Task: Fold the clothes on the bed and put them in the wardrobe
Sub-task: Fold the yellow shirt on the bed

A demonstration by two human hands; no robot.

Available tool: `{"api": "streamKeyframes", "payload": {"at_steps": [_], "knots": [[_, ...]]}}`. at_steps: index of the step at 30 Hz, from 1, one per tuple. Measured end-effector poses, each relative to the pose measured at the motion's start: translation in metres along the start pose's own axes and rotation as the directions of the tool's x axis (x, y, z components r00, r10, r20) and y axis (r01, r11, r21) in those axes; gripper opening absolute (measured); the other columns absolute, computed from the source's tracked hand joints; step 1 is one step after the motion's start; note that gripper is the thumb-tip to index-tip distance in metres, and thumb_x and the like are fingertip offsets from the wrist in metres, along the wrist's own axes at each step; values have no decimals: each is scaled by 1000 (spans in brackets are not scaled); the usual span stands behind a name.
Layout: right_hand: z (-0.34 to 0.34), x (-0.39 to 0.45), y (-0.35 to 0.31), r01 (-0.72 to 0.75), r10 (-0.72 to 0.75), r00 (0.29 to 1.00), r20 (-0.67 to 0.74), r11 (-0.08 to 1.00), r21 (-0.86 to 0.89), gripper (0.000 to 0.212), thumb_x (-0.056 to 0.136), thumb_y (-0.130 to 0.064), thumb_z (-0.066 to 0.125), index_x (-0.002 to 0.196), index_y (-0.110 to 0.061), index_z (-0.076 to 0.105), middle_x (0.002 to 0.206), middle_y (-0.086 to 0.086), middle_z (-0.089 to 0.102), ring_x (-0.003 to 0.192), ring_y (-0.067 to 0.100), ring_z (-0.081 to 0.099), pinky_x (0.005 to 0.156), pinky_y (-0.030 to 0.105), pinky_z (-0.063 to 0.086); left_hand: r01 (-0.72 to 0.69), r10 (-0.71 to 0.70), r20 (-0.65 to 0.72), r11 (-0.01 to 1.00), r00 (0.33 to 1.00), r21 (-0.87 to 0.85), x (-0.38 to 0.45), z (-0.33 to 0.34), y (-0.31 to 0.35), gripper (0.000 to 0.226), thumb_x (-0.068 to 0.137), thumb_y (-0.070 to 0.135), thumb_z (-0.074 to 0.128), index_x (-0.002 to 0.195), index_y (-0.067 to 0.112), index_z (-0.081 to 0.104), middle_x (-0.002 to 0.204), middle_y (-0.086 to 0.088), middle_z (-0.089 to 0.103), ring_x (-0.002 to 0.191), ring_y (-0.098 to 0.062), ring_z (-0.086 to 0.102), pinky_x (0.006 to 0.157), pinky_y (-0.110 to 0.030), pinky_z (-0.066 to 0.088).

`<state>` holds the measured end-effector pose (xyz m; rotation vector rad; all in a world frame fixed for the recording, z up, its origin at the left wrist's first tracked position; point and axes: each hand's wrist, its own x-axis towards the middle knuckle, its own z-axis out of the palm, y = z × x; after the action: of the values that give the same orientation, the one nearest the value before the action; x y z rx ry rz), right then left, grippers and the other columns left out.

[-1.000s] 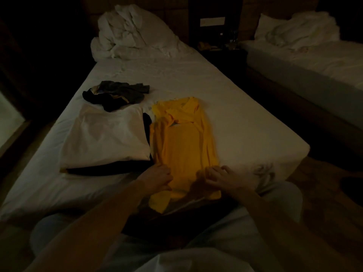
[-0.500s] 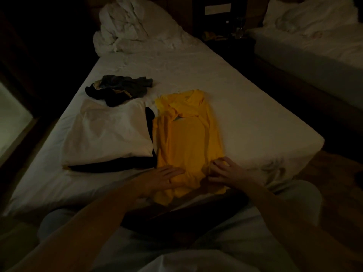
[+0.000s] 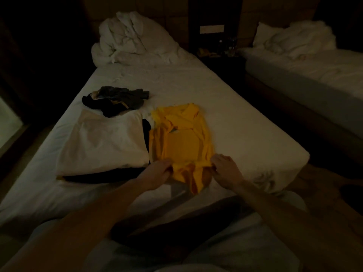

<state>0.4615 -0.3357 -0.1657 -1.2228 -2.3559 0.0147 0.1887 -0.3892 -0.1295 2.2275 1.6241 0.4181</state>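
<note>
A yellow shirt (image 3: 180,142) lies lengthwise on the white bed (image 3: 245,134), its sides folded in. My left hand (image 3: 157,172) grips its near hem on the left, and my right hand (image 3: 225,169) grips the hem on the right. The hem is lifted off the sheet and bunched between them. To the left lies a folded white garment (image 3: 104,142) on top of a folded black one (image 3: 102,176). Behind these, a crumpled dark garment (image 3: 115,100) lies unfolded.
A heaped white duvet (image 3: 133,42) sits at the head of the bed. A dark nightstand (image 3: 218,54) with small items stands between this bed and a second bed (image 3: 306,75) at right. The room is dim, with wooden floor at right.
Both hands have taken hold of the yellow shirt's near hem and raised it from the sheet, drawing it away from me toward the collar.
</note>
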Motion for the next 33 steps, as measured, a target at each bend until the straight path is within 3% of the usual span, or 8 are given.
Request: {"api": "streamKeyframes", "payload": {"at_steps": [4,8,12,15,20,24,28,33], "knots": [[-35,56,-11,-309,389,907,-164,877,368,30,94,-22,46,100,2,62,106,16,56,95,26,52,80,29,38,204,-344,-196,835,918,-511,28,-46,13,25,100,20,50,79,10,59,67,-4,53,58,-13,48,58,-28,36],[-65,119,-10,-431,653,746,-131,624,652,23,100,-20,46,89,-7,60,87,10,58,83,25,55,68,34,39,221,-489,-164,635,857,-741,60,-95,-3,22,100,33,48,88,22,63,89,-3,66,86,-20,63,77,-34,50],[-67,174,6,-406,639,753,-156,638,654,21,102,-21,45,87,-8,51,80,5,52,75,21,50,66,35,37,183,-552,-149,500,821,-846,99,-128,-25,22,101,27,48,118,15,57,114,-10,62,112,-34,59,98,-49,47],[-55,217,20,-380,580,800,-153,688,619,25,103,-23,47,84,-7,41,71,0,38,63,16,37,59,35,27,199,-625,-86,372,776,-907,134,-146,-41,38,103,20,44,133,-3,49,114,-24,59,108,-37,58,89,-44,46],[-16,301,59,-447,551,835,7,671,592,26,102,-27,48,93,-4,55,78,6,49,66,18,45,56,32,31,226,-658,-16,281,752,-933,211,-164,-93,18,101,22,47,87,12,51,74,-10,44,64,-21,47,61,-30,39],[30,365,103,-510,586,807,78,623,594,22,103,-30,46,82,-23,42,73,-9,35,63,5,36,55,23,29,194,-677,-34,257,735,-947,282,-157,-144,17,101,12,48,94,1,58,76,-13,55,62,-18,57,55,-26,49],[91,408,149,-642,617,754,227,617,455,30,101,-35,49,114,-9,56,93,3,53,85,20,54,76,36,42,465,-721,103,324,685,-824,340,-126,-188,42,96,24,58,130,0,50,118,-17,58,105,-32,58,87,-38,47],[143,432,177,-719,641,643,419,693,45,57,90,-26,60,138,-4,40,138,20,47,128,37,46,100,40,43,766,-765,45,641,643,-50,373,-78,-231,81,88,56,57,147,10,26,155,-18,15,140,-38,23,111,-47,27]]}}
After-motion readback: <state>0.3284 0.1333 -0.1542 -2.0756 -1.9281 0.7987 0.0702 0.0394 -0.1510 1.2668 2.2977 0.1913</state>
